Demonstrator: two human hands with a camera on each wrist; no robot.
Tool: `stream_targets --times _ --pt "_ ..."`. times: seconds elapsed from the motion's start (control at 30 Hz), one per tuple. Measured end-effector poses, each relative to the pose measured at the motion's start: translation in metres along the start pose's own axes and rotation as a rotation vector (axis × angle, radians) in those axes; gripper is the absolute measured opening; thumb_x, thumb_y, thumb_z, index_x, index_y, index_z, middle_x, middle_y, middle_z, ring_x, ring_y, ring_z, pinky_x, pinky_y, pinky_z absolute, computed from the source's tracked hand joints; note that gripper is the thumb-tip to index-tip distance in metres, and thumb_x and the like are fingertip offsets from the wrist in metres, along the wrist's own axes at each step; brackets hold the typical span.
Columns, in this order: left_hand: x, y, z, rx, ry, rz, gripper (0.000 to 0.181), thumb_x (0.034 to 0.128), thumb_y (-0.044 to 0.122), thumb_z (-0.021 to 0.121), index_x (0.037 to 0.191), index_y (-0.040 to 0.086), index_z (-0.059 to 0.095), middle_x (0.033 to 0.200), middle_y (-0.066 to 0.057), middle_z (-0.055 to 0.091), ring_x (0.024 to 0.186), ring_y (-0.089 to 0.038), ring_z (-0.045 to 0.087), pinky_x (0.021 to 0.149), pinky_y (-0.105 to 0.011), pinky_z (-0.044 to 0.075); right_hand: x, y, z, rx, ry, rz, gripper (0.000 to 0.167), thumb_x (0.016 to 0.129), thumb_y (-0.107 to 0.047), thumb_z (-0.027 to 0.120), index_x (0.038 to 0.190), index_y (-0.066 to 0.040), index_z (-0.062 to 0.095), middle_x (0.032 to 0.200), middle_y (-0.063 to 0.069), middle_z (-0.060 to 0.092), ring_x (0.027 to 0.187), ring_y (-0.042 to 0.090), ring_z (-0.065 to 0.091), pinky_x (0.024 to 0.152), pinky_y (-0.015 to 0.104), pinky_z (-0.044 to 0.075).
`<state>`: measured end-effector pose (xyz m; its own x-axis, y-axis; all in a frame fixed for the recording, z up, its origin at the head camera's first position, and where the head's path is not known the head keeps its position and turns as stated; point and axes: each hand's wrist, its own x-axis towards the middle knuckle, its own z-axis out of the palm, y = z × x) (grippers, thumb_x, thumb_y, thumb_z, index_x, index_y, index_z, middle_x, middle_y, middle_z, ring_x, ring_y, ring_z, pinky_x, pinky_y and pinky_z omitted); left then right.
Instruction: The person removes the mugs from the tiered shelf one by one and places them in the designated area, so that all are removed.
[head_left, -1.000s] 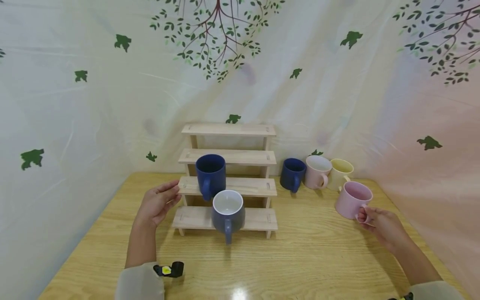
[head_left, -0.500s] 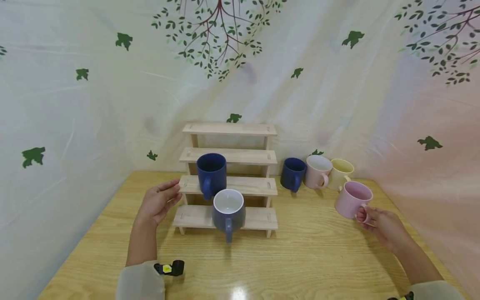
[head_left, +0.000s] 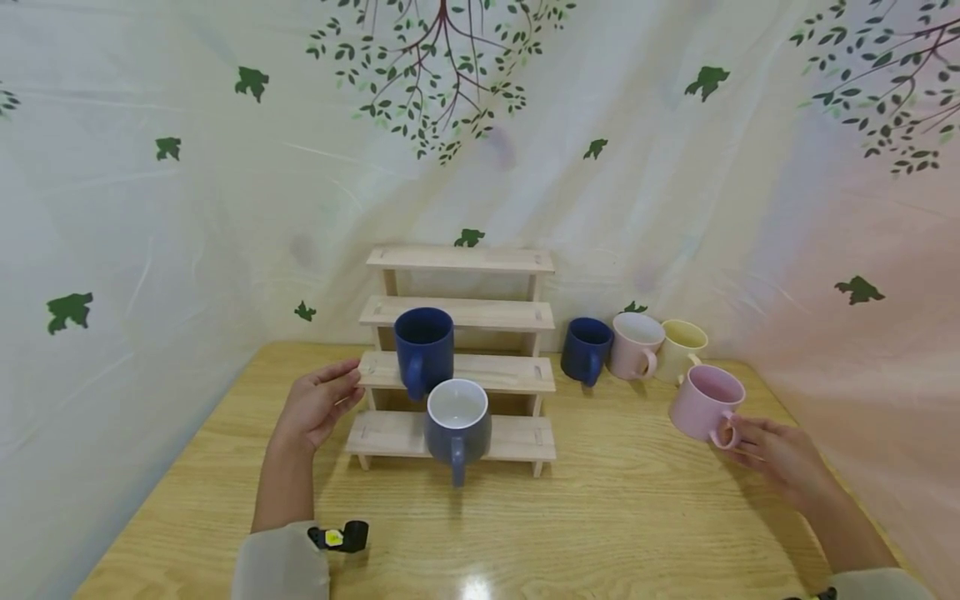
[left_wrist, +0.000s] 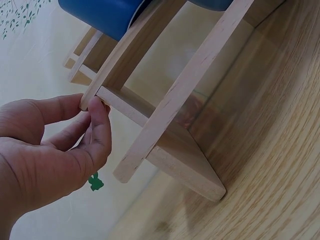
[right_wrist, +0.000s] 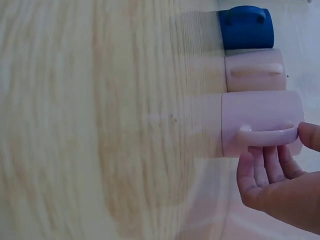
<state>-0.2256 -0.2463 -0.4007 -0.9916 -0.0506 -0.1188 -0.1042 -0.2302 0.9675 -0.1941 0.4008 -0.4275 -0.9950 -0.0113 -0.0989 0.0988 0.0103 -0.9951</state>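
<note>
In the left wrist view my left hand (left_wrist: 60, 145) pinches the end of a board of the wooden tiered stand (left_wrist: 172, 112) between thumb and fingers. On that stand sit a dark blue mug (head_left: 423, 354), second tier from the bottom, and a grey-blue mug (head_left: 457, 433) with white inside, lowest tier. Both handles face me. My right hand (head_left: 783, 467) is at the handle of a pink mug (head_left: 705, 404), which stands upright on the table. Its thumb touches one end of the handle; the loosely bent fingers (right_wrist: 245, 172) lie beside the handle, outside the loop.
Behind the pink mug, a dark blue mug (head_left: 587, 350), a pale pink mug (head_left: 636, 346) and a yellow mug (head_left: 681, 346) stand in a row right of the stand. A leaf-patterned cloth (head_left: 645, 208) hangs behind the wooden table (head_left: 600, 517).
My right hand has loosened around the pink mug's handle and drawn slightly back to the right; its fingers have left the loop. The mug and left hand stay in place.
</note>
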Motion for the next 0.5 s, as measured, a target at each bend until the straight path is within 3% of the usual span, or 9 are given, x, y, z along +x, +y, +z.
stream_targets --times 0.1,0.23,0.3,0.37,0.5 --pt "0.001 0.001 0.0 0.0 -0.006 0.002 0.05 0.1038 0.007 0.06 0.15 -0.007 0.044 0.122 -0.003 0.056 0.095 -0.009 0.063 0.089 -0.021 0.057 -0.003 -0.005 0.0 -0.196 0.085 -0.044 0.02 0.107 -0.02 0.058 0.107 -0.003 0.068 0.09 -0.015 0.07 0.085 0.002 0.07 0.076 0.025 0.061" --pt "0.001 0.001 0.0 0.004 -0.006 0.001 0.051 0.1037 0.007 0.06 0.15 -0.006 0.044 0.124 -0.003 0.055 0.096 -0.01 0.062 0.09 -0.021 0.057 -0.004 -0.019 0.004 -0.464 0.227 -0.155 0.044 0.106 -0.028 0.059 0.122 0.013 0.056 0.088 -0.024 0.064 0.081 -0.006 0.064 0.07 0.021 0.06" --pt "0.001 0.001 0.0 0.008 -0.001 -0.002 0.05 0.1038 0.007 0.06 0.15 -0.006 0.045 0.125 -0.004 0.054 0.097 -0.01 0.062 0.09 -0.022 0.057 -0.003 -0.029 0.008 -0.556 0.288 -0.194 0.05 0.105 -0.031 0.059 0.126 0.014 0.054 0.088 -0.024 0.062 0.08 -0.007 0.06 0.067 0.018 0.059" --pt "0.001 0.001 0.0 0.009 0.002 -0.006 0.05 0.1039 0.007 0.06 0.15 -0.005 0.045 0.126 -0.004 0.054 0.097 -0.01 0.062 0.09 -0.022 0.057 -0.002 -0.038 0.014 -0.647 0.327 -0.218 0.05 0.105 -0.035 0.059 0.127 0.01 0.057 0.09 -0.019 0.062 0.081 -0.006 0.056 0.064 0.017 0.056" --pt "0.0 0.001 0.001 0.01 -0.002 -0.008 0.051 0.104 0.007 0.06 0.15 -0.006 0.044 0.127 -0.005 0.053 0.097 -0.01 0.062 0.091 -0.022 0.057 0.0 -0.055 0.028 -0.79 0.345 -0.285 0.046 0.105 -0.039 0.058 0.124 0.003 0.063 0.103 0.007 0.067 0.084 -0.001 0.051 0.062 0.016 0.048"
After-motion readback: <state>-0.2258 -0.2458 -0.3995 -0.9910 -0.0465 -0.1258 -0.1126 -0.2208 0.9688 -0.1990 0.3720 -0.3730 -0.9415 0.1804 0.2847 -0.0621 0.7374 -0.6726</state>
